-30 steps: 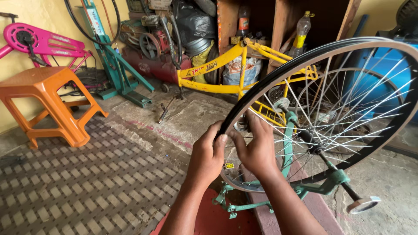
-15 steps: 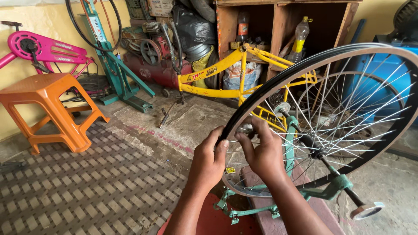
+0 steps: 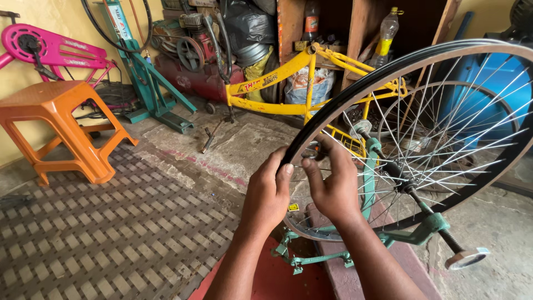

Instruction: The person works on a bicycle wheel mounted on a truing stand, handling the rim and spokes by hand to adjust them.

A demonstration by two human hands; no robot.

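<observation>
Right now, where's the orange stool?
In the head view the orange stool stands far left on the floor, below the pink bicycle frame and left of the green stand, well away from both hands at the wheel.

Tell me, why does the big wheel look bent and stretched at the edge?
In the head view, the wide lens bulges the wheel toward the right edge; soft, even daylight, no harsh glare; both hands, left hand and right hand, look sharp, while the far shelf sits dim.

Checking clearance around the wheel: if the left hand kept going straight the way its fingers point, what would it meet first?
Probably the black wheel rim: the left hand already has its fingertips at it. Beyond lies the yellow bicycle frame, though depth is unclear.
</observation>
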